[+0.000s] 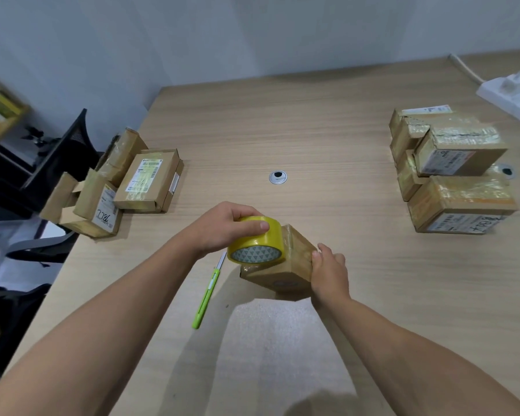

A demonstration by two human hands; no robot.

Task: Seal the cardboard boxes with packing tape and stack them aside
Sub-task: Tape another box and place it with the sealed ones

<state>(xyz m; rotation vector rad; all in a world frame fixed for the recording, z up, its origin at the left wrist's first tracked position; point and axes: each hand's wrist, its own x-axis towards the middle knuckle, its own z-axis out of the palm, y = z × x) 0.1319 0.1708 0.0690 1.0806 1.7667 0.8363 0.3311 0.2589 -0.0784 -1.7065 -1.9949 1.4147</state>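
The left hand [222, 228] curls around a yellow tape roll [255, 241], pressing it to a small cardboard box [279, 265] that the right hand [329, 270] clamps steady, apparently for wrapping; a green cutter [207, 295] lies just left.

Our wooden table [327, 130], boxes on both sides.
We've got a green cutter [207, 295] lying near the front and a round grommet [278, 177] mid-table. The left boxes [144, 181] cluster at the edge, one with its flaps up. The right boxes [460, 202] sit stacked and taped, and there's a white power strip [511, 99] in the far right corner.
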